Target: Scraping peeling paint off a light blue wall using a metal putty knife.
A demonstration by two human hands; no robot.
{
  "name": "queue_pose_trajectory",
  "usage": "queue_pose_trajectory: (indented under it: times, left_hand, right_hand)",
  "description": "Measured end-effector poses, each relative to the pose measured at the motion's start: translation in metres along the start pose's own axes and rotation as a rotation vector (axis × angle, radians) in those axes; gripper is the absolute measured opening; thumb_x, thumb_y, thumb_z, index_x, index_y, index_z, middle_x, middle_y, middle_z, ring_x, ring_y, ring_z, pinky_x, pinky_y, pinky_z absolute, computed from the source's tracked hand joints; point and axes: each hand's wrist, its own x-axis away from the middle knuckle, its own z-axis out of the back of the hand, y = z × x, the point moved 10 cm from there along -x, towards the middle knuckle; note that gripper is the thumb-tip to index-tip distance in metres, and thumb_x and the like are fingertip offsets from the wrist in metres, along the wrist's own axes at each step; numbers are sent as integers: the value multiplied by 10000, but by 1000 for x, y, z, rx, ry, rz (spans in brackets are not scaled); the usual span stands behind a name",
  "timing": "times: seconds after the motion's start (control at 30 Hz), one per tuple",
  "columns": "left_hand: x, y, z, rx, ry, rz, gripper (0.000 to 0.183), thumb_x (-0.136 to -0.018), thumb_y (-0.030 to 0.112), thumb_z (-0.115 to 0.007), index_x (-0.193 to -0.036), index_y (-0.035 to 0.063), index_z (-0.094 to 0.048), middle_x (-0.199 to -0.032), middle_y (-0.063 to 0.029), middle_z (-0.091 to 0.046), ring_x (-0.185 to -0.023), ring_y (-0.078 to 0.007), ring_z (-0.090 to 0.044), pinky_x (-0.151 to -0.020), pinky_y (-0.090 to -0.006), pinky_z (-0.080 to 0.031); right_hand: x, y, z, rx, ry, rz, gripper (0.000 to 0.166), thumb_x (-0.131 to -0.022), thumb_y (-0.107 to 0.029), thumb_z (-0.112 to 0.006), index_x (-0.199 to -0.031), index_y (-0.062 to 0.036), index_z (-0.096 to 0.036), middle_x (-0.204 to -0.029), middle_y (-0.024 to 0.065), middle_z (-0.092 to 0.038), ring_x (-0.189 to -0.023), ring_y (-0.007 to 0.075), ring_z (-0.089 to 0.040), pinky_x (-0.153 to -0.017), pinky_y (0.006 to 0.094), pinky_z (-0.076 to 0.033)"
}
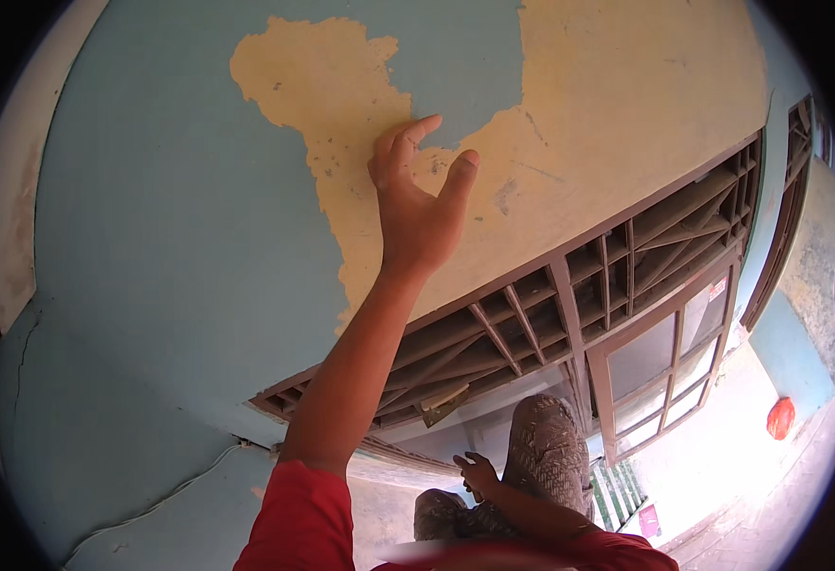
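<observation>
My left hand (417, 207) is raised against the upper wall, with thumb and index finger spread apart and nothing visible between them. Its other fingers are partly hidden behind the index finger. Around it is a bare yellowish patch of wall (589, 78), where the blue-green paint (175, 171) ends in a ragged edge. A tongue of blue-green paint (460, 64) runs down to just beside my fingertips. Low in the picture, my right hand (478, 477) hangs by my knees, fingers partly curled; whether it holds anything cannot be made out.
Below the bare patch runs a brown wooden vent lattice (567, 275), above a glazed window casement (657, 371) standing ajar. A pale cable (160, 503) crosses the wall at lower left. My patterned trousers (546, 450) show bent knees. A red object (780, 418) lies at far right.
</observation>
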Motion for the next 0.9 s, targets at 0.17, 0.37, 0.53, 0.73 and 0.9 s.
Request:
queue_pose_trajectory:
  times: [0.17,0.37,0.53,0.73,0.9]
  left_hand:
    - [-3,-2,0,17,3,27,580,-925,365,-762,-1418,105,-603,-1414,-91,-530,-1268,-253,-482,-1063,-467,-405]
    - [5,-2,8,79,97,-55,579,-932,361,-754,-1415,83,-599,-1438,-98,-537,-1259,-238,-493,-1035,-443,-408]
    - [7,-9,2,99,4,-9,583,-936,365,-757,-1409,62,-600,-1404,-105,-622,-1270,-265,-552,-1067,-444,-410]
    - [11,-7,-18,105,-237,-106,590,-933,331,-773,-1421,50,-597,-1382,-125,-660,-1298,-280,-556,-1155,-462,-388]
    - [35,13,-3,-238,-421,-430,578,-895,294,-792,-1400,81,-610,-1361,-125,-655,-1334,-315,-542,-1146,-460,-389]
  right_hand:
    - [-2,2,0,15,-3,-6,756,-967,-450,-760,-1521,-8,-496,-664,70,-619,-499,151,-573,-444,342,-482]
    - [0,1,4,2,1,-15,754,-969,-437,-760,-1523,-4,-487,-674,71,-627,-504,155,-576,-452,344,-494]
    - [0,2,-1,12,-24,-21,767,-965,-436,-763,-1536,-13,-475,-683,72,-627,-514,160,-580,-457,343,-501]
    - [-16,20,1,-37,-74,-66,385,-1074,-321,-557,-1323,-28,-584,-781,90,-607,-546,192,-606,-479,370,-527]
    - [-4,-14,11,175,-22,217,372,-1093,-306,-533,-1316,-20,-614,-891,203,-671,-677,300,-681,-639,445,-582]
